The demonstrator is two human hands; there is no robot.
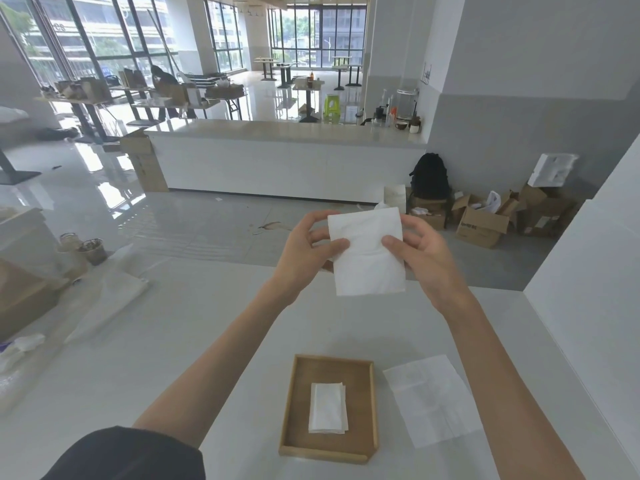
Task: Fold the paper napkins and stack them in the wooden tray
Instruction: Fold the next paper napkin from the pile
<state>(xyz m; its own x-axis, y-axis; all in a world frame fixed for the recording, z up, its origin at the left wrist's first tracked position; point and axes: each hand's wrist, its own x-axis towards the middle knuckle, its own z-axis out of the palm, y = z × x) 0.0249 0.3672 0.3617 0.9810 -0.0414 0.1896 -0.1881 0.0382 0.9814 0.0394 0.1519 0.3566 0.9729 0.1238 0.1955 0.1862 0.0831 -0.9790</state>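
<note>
Both hands are lifted well above the table [207,323] with one napkin [367,261] held between them. The left hand [308,244] pinches its left edge, thumb on the near face and fingers curled behind. The right hand [422,251] pinches the right edge the same way. Holding it in the air by both sides keeps the thin sheet taut, which probably makes it easier to line up the edges for a fold. It looks already halved, though the layers are hard to make out against the white.

The wooden tray [372,403] sits close to the body, directly under the arms, so a finished napkin only has to come straight down. A small stack of folded napkins [328,408] lies near its middle, with bare wood all round. Just to the right of the tray, a flat napkin [433,400] lies unfolded on the table, within easy reach of the right hand.

The table is smooth, white and slightly glossy. At its far left stand some paper cups [91,249]. Beyond it is a large bright room with a pale shiny floor, a long white counter [287,161], tall windows, a black backpack [429,178] and open cardboard boxes [481,226] against the wall.
</note>
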